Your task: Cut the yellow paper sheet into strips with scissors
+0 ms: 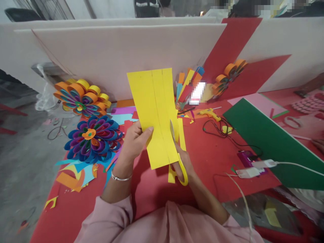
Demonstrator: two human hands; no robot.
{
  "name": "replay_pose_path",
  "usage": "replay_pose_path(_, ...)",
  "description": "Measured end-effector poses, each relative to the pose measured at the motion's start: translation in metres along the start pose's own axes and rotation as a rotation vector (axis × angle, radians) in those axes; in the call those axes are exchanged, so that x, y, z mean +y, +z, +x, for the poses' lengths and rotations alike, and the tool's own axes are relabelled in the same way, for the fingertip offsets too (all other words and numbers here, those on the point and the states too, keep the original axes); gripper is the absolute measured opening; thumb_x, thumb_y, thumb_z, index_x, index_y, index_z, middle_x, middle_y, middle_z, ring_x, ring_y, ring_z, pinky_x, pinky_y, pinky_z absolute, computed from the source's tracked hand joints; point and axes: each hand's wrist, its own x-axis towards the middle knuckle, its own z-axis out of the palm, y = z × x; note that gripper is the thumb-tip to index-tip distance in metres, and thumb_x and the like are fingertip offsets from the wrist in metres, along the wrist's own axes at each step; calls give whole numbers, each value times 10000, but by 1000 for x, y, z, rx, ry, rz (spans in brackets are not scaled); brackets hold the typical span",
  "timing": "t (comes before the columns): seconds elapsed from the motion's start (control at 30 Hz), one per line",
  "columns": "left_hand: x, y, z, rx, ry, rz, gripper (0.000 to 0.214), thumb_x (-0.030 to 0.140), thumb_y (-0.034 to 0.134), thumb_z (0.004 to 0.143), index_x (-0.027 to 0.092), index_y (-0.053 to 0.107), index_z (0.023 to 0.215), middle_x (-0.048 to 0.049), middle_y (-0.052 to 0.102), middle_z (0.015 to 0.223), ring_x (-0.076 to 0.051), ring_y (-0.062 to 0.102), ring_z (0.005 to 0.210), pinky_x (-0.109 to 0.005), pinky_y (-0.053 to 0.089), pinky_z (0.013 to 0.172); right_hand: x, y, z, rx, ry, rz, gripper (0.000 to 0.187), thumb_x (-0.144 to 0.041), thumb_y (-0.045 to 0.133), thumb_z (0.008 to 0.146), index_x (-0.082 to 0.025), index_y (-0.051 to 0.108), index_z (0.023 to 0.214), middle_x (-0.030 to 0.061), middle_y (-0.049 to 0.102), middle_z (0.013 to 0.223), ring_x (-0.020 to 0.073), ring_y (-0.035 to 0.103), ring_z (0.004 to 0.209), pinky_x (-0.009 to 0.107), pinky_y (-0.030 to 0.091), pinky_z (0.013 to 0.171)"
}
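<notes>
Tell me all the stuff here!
table: 1, red, underneath
paper sheet: 1, yellow, middle
scissors: 1, yellow-handled, sheet's right edge
paper flowers: 2, multicoloured, table's left
paper scraps: many, mixed, on table
paper strips: several, mixed, behind sheet
paper loops: several, orange, back right
glue gun: 1, yellow, right
board: 1, green, right
plugs: 2, white, beside board
plastic bag: 1, clear, left
far background: unclear
bracelet: 1, silver, left wrist
left hand: 1, bare, gripping sheet
right hand: 1, bare, in scissors' handle

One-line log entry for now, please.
Left hand: holds yellow paper; Right hand: holds scissors, blade near paper's right edge; Paper: lined lengthwise; Glue gun: on red table
</notes>
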Motion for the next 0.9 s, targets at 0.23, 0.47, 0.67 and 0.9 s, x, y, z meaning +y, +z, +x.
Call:
replay_pose_path(0.23,-1,-1,-1,-11,-5,0,242,361,777,898,248,759,1111,-57,821,1037,-251,786,904,-395,649,805,0,0,1,-20,192,171,145,-350,585,931,-242,659,868,-41,481,492,154,448,434,275,351,407)
replay_pose_path(0.47,2,1,-1,-32,7,-16,203,332,773,903,249,772,1088,-56,821,1034,-226,779,887,-368,638,801,-9,0,1,17,245,207,266,-430,613,934,-229,613,759,-45,443,468,137,415,435,273,330,415)
replay_pose_path(0.67,2,0,-1,-24,-7,-13,210,328,776,898,243,767,1089,-48,822,1033,-230,779,900,-372,635,818,-15,0,-1,35,152,177,175,-398,677,839,-225,681,817,-49,434,500,150,476,511,260,362,470)
replay_pose_path(0.9,-2,-1,1,-15,-17,-66,233,355,810,883,246,782,1087,-55,826,1051,-242,786,927,-387,643,833,-5,-2,-2,29,161,144,211,-417,641,879,-219,714,867,-33,493,532,146,468,487,267,368,456)
